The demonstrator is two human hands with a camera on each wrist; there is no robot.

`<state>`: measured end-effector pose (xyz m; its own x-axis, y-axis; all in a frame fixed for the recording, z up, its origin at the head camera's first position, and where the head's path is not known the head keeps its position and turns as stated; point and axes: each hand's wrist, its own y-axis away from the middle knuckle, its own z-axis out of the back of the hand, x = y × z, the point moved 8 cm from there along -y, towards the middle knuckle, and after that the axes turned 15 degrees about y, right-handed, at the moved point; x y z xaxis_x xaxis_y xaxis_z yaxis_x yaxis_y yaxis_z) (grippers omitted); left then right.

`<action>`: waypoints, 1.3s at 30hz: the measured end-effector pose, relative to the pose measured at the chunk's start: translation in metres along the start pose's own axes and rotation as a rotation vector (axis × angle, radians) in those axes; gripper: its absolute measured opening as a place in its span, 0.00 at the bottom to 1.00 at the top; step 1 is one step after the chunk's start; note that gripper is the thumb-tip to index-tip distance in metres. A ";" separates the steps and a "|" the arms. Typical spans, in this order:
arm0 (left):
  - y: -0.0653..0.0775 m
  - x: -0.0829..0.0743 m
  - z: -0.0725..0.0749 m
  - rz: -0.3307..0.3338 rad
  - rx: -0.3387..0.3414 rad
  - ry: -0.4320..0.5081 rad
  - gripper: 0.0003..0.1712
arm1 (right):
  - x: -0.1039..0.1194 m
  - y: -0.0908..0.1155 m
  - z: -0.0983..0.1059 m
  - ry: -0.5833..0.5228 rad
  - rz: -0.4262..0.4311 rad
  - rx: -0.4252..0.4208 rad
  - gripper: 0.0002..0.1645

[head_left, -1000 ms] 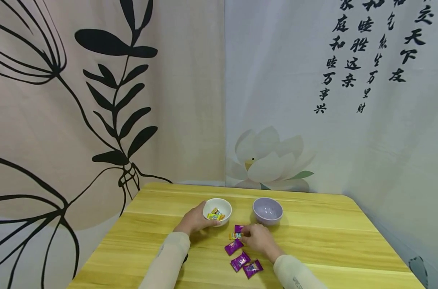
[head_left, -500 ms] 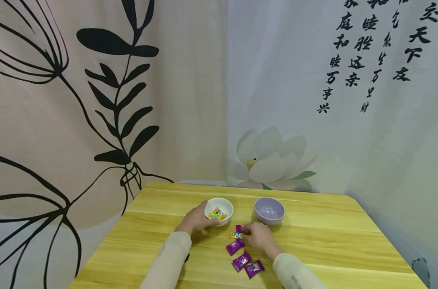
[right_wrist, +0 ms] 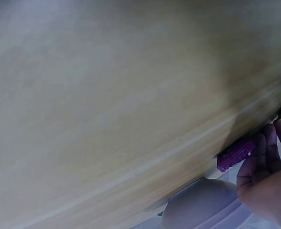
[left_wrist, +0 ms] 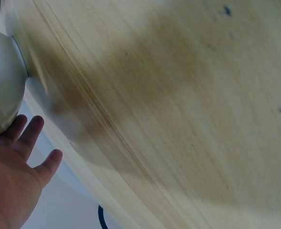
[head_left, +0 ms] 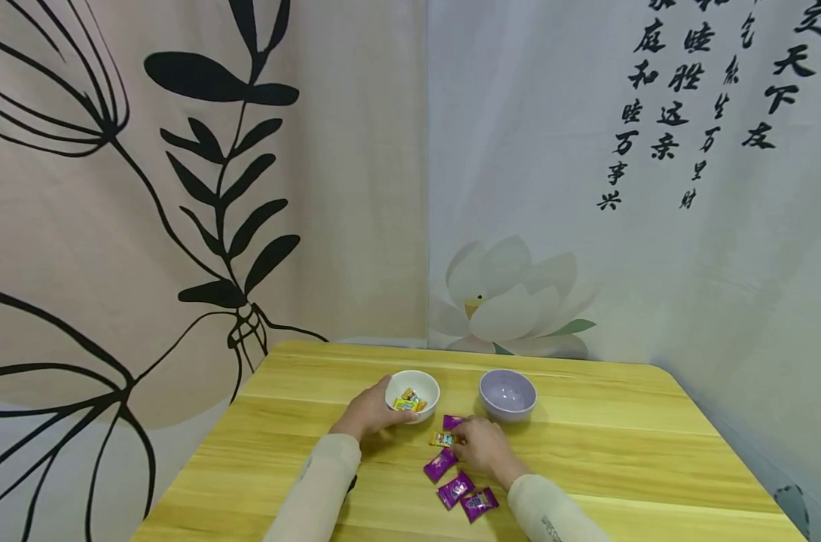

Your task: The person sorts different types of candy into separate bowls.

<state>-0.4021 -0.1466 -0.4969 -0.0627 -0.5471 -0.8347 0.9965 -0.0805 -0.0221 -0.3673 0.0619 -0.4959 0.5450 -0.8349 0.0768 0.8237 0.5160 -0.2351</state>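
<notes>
My left hand grips a white bowl at its left side, the thumb by the far rim and the fingers along the near side. Several yellow-wrapped candies lie in that bowl. In the left wrist view the fingers reach under the bowl's curved wall. My right hand pinches the right end of a yellow-wrapped candy low over the table. A purple-wrapped candy lies just behind it, partly covered by the fingers; the right wrist view shows a purple candy beside the knuckles.
A lilac bowl stands right of the white one, just beyond my right hand. Three more purple candies lie in a line toward the front of the wooden table. Printed cloth hangs behind the table's back edge.
The right fingers have settled onto the yellow candy, which has shifted and turned slightly. The left hand keeps its hold on the white bowl. The whole view has drifted a little.
</notes>
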 end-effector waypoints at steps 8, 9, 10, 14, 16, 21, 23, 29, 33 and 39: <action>0.000 -0.002 -0.001 0.000 -0.001 0.002 0.58 | -0.003 0.000 -0.001 -0.024 -0.021 0.006 0.11; 0.000 -0.002 -0.001 0.002 -0.001 0.003 0.58 | -0.004 0.000 -0.001 -0.029 -0.027 0.011 0.11; 0.000 -0.002 -0.002 0.006 -0.002 0.003 0.58 | -0.004 0.001 -0.001 -0.037 -0.032 0.017 0.12; 0.000 0.000 -0.002 0.012 -0.006 -0.010 0.59 | -0.006 0.001 -0.004 -0.061 -0.044 0.036 0.12; -0.001 0.000 -0.002 0.012 -0.008 -0.016 0.60 | -0.008 0.001 -0.004 -0.067 -0.048 0.034 0.13; 0.000 0.001 -0.001 0.011 -0.012 -0.016 0.62 | -0.011 0.001 -0.002 -0.086 -0.070 0.011 0.15; 0.001 0.001 -0.001 0.006 -0.011 -0.018 0.62 | -0.013 0.001 0.001 -0.094 -0.077 -0.006 0.14; 0.001 0.003 0.000 -0.001 -0.016 -0.029 0.61 | -0.018 -0.001 0.011 -0.121 -0.089 -0.052 0.13; 0.001 0.004 0.000 -0.002 -0.019 -0.031 0.61 | -0.021 -0.003 0.019 -0.143 -0.093 -0.081 0.13; 0.000 0.002 0.000 -0.007 -0.020 -0.038 0.60 | -0.024 -0.007 0.027 -0.210 -0.150 -0.053 0.15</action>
<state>-0.4019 -0.1480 -0.4987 -0.0713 -0.5778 -0.8131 0.9969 -0.0680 -0.0391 -0.3823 0.0835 -0.4703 0.4426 -0.8402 0.3131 0.8913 0.3741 -0.2561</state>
